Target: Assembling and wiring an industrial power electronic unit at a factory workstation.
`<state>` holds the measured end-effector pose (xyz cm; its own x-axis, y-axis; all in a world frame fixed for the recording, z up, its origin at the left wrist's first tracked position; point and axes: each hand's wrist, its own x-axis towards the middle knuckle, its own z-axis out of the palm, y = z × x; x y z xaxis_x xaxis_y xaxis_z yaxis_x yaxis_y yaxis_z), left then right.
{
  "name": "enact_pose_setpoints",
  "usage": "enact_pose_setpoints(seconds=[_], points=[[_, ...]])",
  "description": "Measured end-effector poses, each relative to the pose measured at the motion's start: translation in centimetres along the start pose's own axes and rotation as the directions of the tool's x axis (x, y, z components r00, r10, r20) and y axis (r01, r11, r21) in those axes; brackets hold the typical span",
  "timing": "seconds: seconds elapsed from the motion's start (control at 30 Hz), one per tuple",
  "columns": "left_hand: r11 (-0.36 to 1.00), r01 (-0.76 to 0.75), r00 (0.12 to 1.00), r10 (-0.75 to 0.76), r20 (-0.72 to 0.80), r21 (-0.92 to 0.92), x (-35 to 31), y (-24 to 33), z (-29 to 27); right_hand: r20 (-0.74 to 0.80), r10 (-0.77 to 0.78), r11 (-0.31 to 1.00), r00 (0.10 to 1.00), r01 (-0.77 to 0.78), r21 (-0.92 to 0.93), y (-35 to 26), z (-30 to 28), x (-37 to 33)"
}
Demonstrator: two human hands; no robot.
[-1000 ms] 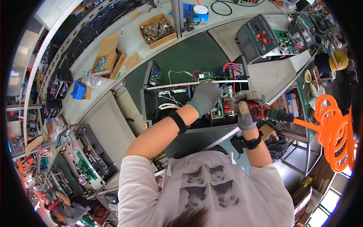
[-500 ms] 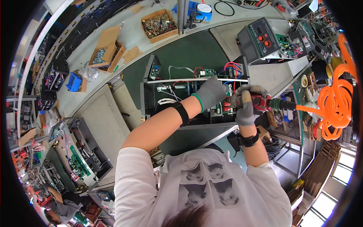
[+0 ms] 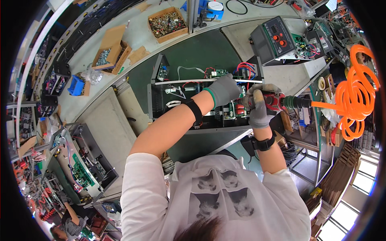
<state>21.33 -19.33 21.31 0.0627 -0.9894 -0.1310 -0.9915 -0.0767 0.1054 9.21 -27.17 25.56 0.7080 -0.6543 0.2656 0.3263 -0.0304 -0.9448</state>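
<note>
My right hand (image 3: 259, 110), in a grey glove, is wrapped round a red air screwdriver (image 3: 276, 102) lying nearly level. Its working end points left, toward my left hand (image 3: 225, 90). That hand, also gloved, reaches over the black metal chassis (image 3: 151, 100) with fingers bent and closed; their tips are partly hidden, and anything they pinch does not show. Beneath the tool's front end sits a circuit board with red parts (image 3: 240, 109). Red and blue wires (image 3: 246, 69) loop up at the chassis's far right. A small green board (image 3: 219, 73) stands behind the divider.
An orange coiled hose (image 3: 354, 100) hangs at right from the tool. A grey control unit with red knobs (image 3: 273, 38) stands far right. Boxes of small metal parts (image 3: 167, 22) and a blue bin (image 3: 75, 85) line the far bench. Another opened chassis (image 3: 86, 160) lies left; a co-worker (image 3: 74, 225) is lower left.
Both hands stay at the chassis, the right still gripping the screwdriver. The whole view has shifted slightly. The orange hose has swung a little, and the co-worker's arm has moved.
</note>
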Motion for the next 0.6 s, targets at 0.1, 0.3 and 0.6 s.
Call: enact_pose_setpoints(seconds=[0.1,0.3,0.6], points=[[0.998,0.051,0.998,-0.052,-0.025,-0.032,0.0,-0.2,0.1,0.088,0.015,0.998,0.996,-0.021,0.065,0.3,-0.5,0.2],[0.998,0.066,0.997,-0.066,-0.033,-0.004,-0.6,0.3,-0.1,0.166,0.099,0.989,0.981,-0.115,0.094,0.3,-0.4,0.4],[0.984,0.135,0.99,-0.13,0.046,-0.117,-0.1,-0.5,0.4,0.173,0.111,0.992,0.979,-0.119,0.036,1.1,-0.1,0.2]])
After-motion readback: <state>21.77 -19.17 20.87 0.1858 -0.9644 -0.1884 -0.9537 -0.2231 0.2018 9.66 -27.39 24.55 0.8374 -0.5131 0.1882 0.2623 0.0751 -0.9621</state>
